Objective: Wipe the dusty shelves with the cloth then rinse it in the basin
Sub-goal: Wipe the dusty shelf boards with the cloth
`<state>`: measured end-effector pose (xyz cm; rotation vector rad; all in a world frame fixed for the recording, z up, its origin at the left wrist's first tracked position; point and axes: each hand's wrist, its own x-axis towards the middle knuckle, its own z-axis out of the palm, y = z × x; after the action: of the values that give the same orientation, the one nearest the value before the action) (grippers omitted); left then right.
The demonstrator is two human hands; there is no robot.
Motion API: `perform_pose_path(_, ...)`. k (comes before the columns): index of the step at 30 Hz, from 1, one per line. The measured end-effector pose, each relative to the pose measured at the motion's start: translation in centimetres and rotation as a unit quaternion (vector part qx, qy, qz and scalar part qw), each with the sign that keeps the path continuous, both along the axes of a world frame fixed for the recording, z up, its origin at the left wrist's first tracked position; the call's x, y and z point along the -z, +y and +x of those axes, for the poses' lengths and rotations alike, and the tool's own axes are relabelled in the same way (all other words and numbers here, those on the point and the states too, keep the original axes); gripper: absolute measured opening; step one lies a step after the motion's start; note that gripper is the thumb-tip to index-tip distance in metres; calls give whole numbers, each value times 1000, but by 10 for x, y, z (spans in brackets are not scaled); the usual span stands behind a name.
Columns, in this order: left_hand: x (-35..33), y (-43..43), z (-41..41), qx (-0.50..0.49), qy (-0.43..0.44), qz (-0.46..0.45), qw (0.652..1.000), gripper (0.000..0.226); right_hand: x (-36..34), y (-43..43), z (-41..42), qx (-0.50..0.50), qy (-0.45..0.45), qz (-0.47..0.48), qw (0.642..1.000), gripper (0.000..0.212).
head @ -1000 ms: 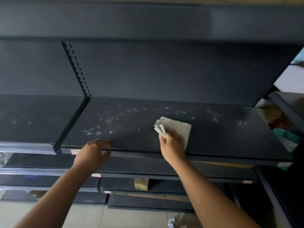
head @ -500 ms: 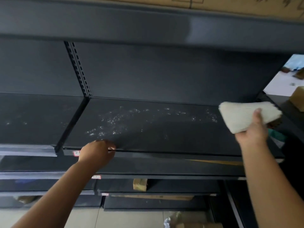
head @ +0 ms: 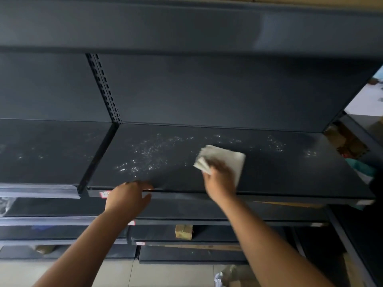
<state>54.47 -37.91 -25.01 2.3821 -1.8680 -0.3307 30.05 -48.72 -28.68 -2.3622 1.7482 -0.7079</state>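
Observation:
A dark metal shelf (head: 269, 172) runs across the view, flecked with pale dust (head: 145, 154) left of its middle. A folded white cloth (head: 228, 157) lies flat on the shelf near the middle. My right hand (head: 219, 179) presses down on the cloth's near edge and holds it. My left hand (head: 128, 195) grips the shelf's front lip, fingers curled over the edge, to the left of the cloth. No basin is in view.
An upper shelf (head: 186, 27) overhangs the work area. A slotted upright (head: 103, 88) divides the bays. Lower shelves (head: 207, 255) hold a small cardboard box (head: 183, 232). Boxes and clutter (head: 348, 146) sit past the right end. Tiled floor (head: 124, 274) lies below.
My right hand has swept the cloth from the shelf's right end back left to the middle. My left hand has stayed on the front lip.

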Motion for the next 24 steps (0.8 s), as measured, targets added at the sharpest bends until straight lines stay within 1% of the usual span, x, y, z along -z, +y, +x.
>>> perform_pose_path(1, 0, 0, 0, -2, -1, -1, 1000, 26, -2, 4, 23, -31, -34, 27, 999, 25)
perform_pose_path(2, 0, -1, 0, -5, -2, 0, 1000, 26, -7, 8, 43, -56, -92, 87, 990, 25)
perform_pose_path(3, -1, -1, -1, -8, -1, 3, 1000, 25, -13, 9, 59, -65, -175, 173, 967, 27)
perform_pose_path(4, -1, -2, -1, -10, -2, 6, 1000, 25, -21, 8, 70, -56, -276, 257, 924, 28)
perform_pose_path(5, -2, -2, -2, -11, -6, 8, 1000, 26, -29, 4, 74, -28, -386, 315, 867, 29)
perform_pose_path(6, -2, -3, -3, -11, -12, 8, 1000, 26, -37, -2, 72, -1, -494, 350, 796, 29)
perform_pose_path(7, -2, -3, -4, -12, -20, 8, 1000, 25, -44, -9, 64, 12, -591, 371, 716, 29)
perform_pose_path(8, -1, -2, -5, -12, -27, 7, 1000, 25, -51, -16, 50, 12, -659, 378, 650, 28)
perform_pose_path(9, -1, -2, -7, -12, -32, 6, 999, 24, -57, -24, 30, 9, -699, 370, 612, 26)
perform_pose_path(10, -1, -2, -9, -13, -35, 5, 999, 23, -63, -32, 7, 13, -720, 348, 600, 26)
perform_pose_path(11, 0, -2, -11, -15, -36, 4, 999, 23, -69, -40, -19, 22, -735, 316, 600, 29)
perform_pose_path(13, -1, -3, -13, -22, -36, 1, 999, 22, -77, -58, -76, 55, -744, 237, 623, 35)
perform_pose_path(14, -1, -4, -15, -27, -40, -3, 999, 21, -80, -67, -106, 82, -734, 193, 646, 36)
perform_pose_path(16, -1, -5, -16, -33, -50, -9, 998, 20, -86, -77, -162, 156, -674, 111, 713, 35)
perform_pose_path(17, 0, -5, -18, -32, -54, -10, 998, 20, -86, -82, -191, 194, -623, 74, 754, 36)
perform_pose_path(18, 1, -5, -20, -30, -57, -10, 998, 20, -84, -86, -218, 230, -552, 41, 800, 38)
perform_pose_path(19, 1, -5, -22, -29, -57, -10, 998, 20, -79, -89, -243, 263, -463, 16, 846, 40)
perform_pose_path(20, 0, -6, -23, -31, -56, -11, 998, 20, -73, -92, -264, 286, -373, -1, 883, 39)
perform_pose_path(21, 0, -6, -23, -35, -54, -12, 998, 20, -64, -96, -282, 299, -298, -11, 906, 37)
perform_pose_path(22, -1, -6, -24, -38, -52, -13, 998, 20, -55, -100, -296, 307, -244, -19, 920, 35)
perform_pose_path(24, -2, -7, -24, -42, -49, -13, 998, 19, -36, -112, -305, 313, -184, -9, 932, 31)
